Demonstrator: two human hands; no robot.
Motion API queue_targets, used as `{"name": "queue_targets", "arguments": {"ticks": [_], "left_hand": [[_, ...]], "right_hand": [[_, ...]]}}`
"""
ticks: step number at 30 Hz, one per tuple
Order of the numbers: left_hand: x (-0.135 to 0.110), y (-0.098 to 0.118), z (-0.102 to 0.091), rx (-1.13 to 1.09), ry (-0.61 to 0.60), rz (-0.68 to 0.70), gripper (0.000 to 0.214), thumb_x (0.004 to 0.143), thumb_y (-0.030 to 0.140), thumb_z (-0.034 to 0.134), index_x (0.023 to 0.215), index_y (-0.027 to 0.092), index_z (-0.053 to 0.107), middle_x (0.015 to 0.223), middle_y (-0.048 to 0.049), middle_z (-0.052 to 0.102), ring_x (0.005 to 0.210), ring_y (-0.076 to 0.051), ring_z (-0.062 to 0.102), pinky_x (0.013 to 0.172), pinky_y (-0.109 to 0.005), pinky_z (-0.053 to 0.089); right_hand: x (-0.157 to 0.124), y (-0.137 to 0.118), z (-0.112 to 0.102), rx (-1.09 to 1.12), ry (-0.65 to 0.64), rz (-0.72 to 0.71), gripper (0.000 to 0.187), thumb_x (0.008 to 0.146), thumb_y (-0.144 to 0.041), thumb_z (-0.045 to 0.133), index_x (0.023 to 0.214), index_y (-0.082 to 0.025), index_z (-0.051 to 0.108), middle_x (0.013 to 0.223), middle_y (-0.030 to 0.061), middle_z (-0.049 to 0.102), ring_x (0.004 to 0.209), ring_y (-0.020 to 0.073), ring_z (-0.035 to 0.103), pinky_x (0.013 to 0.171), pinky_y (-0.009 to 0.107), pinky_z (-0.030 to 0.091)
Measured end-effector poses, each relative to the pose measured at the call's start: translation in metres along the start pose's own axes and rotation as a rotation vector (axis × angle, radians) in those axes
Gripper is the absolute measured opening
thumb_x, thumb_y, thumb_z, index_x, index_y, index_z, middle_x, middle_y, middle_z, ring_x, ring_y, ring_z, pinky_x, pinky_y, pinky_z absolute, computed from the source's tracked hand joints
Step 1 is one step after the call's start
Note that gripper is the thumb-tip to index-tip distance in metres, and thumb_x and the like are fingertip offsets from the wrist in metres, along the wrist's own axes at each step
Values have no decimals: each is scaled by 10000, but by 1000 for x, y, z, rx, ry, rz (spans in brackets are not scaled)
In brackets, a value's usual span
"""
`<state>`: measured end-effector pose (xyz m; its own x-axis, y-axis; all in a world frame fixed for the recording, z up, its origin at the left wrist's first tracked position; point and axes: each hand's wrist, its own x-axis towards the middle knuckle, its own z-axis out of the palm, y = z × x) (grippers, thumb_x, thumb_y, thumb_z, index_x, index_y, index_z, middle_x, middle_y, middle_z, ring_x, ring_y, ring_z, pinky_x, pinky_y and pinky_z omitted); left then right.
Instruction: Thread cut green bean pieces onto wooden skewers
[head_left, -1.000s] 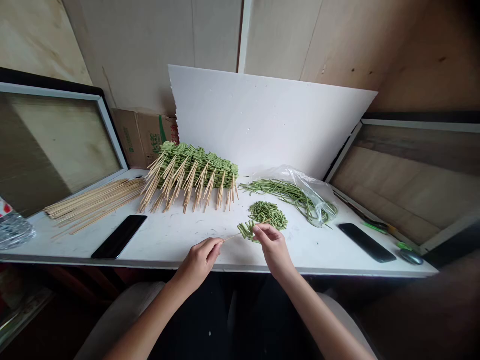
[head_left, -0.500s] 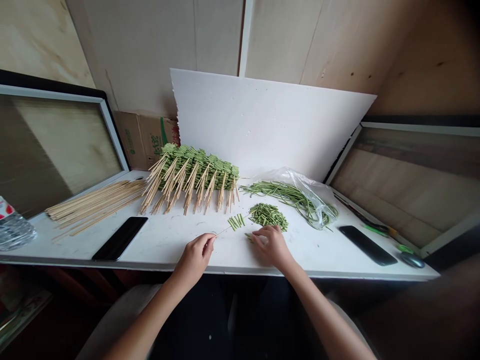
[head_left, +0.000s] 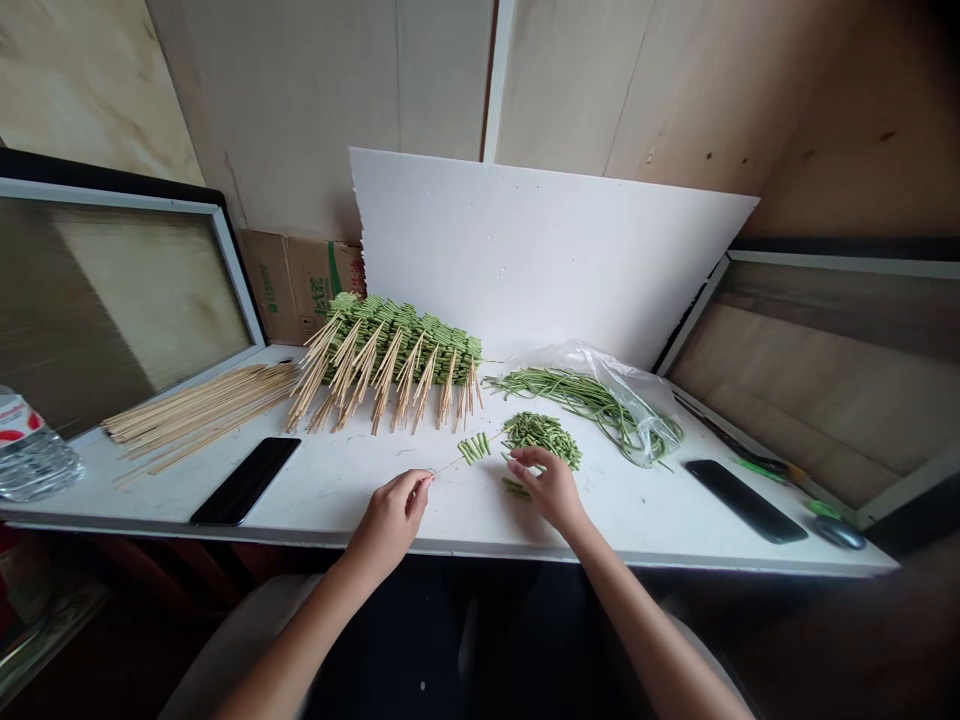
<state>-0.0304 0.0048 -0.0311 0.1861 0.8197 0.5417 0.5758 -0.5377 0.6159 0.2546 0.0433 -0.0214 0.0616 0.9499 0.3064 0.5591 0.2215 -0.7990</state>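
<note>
My left hand (head_left: 395, 513) pinches the near end of a thin bamboo skewer (head_left: 450, 464) that carries several short green bean pieces (head_left: 474, 447) near its tip. My right hand (head_left: 550, 484) rests on the white table (head_left: 337, 480), its fingers curled on a cut bean piece beside the small heap of cut bean pieces (head_left: 543, 436). A few loose pieces lie under that hand's left edge. The skewer tip points toward my right hand, a short gap apart.
A stack of finished bean skewers (head_left: 390, 360) lies at the back, bare skewers (head_left: 199, 405) to its left. Long beans in a plastic bag (head_left: 600, 395) sit right. Two black phones (head_left: 244, 480) (head_left: 745, 500), a water bottle (head_left: 34, 455), a white board (head_left: 540, 250).
My right hand let go of the beans on the skewer, dropped to the table and closed on a loose piece by the heap. The left hand kept the skewer almost still.
</note>
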Motion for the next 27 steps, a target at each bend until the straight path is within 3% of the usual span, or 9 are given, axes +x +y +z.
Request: {"name": "queue_targets", "arguments": {"ticks": [5, 9, 15, 21, 27], "left_hand": [[-2, 2, -2, -13, -35, -5, 217, 1046, 291, 470, 1011, 196, 662, 765, -11, 656, 647, -144, 586, 639, -249, 459], [-4, 3, 0, -33, -70, 4, 214, 1051, 292, 467, 1016, 202, 658, 813, -22, 677, 683, -147, 604, 659, -251, 463], [-6, 5, 2, -38, -82, 4, 208, 1053, 290, 466, 1018, 205, 653, 837, -30, 688, 695, -149, 612, 663, -250, 463], [-6, 7, 3, -24, -77, 17, 216, 1050, 293, 465, 994, 204, 654, 792, -21, 671, 660, -148, 598, 639, -250, 458], [-6, 8, 4, -41, -86, 7, 219, 1048, 286, 463, 1007, 200, 660, 797, -24, 671, 650, -144, 584, 628, -248, 457]], "right_hand": [[0, -4, -15, 644, -57, 297, 394, 772, -582, 809, 968, -241, 779, 1042, 73, 760, 1023, 266, 658, 803, 344, 481], [2, -4, -22, 854, -64, 344, 376, 774, -589, 816, 937, -256, 755, 1016, 63, 748, 1061, 257, 657, 839, 336, 490], [2, -7, -19, 923, -86, 319, 343, 789, -569, 813, 947, -272, 746, 1146, 76, 750, 1203, 296, 644, 907, 375, 514], [0, -9, -17, 703, -81, 213, 501, 812, -666, 735, 1115, -267, 722, 1224, 116, 746, 1257, 329, 639, 949, 431, 545], [-3, -12, -14, 757, -106, 254, 477, 802, -676, 753, 1015, -249, 744, 1193, 108, 762, 1255, 324, 650, 968, 407, 554]]}}
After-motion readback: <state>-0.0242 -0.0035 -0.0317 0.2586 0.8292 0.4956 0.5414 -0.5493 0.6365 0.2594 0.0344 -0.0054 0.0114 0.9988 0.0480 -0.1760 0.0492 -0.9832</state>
